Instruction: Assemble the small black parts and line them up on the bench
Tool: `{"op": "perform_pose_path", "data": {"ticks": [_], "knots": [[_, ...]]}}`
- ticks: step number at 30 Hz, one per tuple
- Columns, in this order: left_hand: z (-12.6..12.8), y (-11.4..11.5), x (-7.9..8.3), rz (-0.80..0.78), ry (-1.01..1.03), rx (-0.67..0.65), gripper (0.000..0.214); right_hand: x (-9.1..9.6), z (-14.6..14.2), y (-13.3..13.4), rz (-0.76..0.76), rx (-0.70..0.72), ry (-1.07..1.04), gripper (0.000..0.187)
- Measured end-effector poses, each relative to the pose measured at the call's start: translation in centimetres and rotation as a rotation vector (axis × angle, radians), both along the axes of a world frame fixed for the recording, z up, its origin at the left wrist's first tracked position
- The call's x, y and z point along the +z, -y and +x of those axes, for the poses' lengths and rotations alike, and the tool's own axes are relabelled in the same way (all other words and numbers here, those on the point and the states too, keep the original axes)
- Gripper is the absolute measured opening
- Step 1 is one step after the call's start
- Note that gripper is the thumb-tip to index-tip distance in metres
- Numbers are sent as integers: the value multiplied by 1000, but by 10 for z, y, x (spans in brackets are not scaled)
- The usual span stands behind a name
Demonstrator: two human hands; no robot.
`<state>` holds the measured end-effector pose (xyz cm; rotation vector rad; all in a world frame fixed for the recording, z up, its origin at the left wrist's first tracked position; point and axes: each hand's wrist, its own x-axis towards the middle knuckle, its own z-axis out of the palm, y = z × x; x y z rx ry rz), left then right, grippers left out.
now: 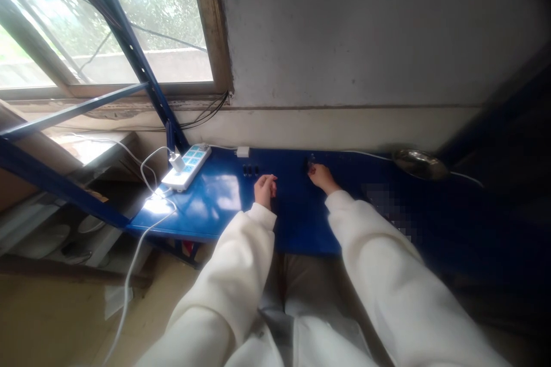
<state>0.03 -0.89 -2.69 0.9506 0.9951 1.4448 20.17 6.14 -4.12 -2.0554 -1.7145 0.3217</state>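
Observation:
Both my arms in white sleeves reach out over a blue table (215,206). My left hand (264,189) rests on the table with its fingers curled loosely, and nothing shows in it. A row of small dark parts (250,170) lies just beyond it. My right hand (321,176) is further out, its fingers pinched on a small dark part (310,164) near the table's back edge.
A white power strip (187,167) with a plugged white charger (175,160) and cables lies at the table's left end. A metal bowl (419,163) stands at the back right. A blue shelf frame (129,51) crosses the window (150,11); the wall is close behind.

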Motion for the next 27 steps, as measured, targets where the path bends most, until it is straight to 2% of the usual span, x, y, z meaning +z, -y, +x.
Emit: {"op": "perform_pose_path", "data": {"ticks": [13,27], "knots": [[0,2,5,-7,-8,-3,24,-7,5,1,71,-97,-43,14],[0,2,1,-2,-28,-13,22,-3,9,-1,59,-79,-98,12]]}}
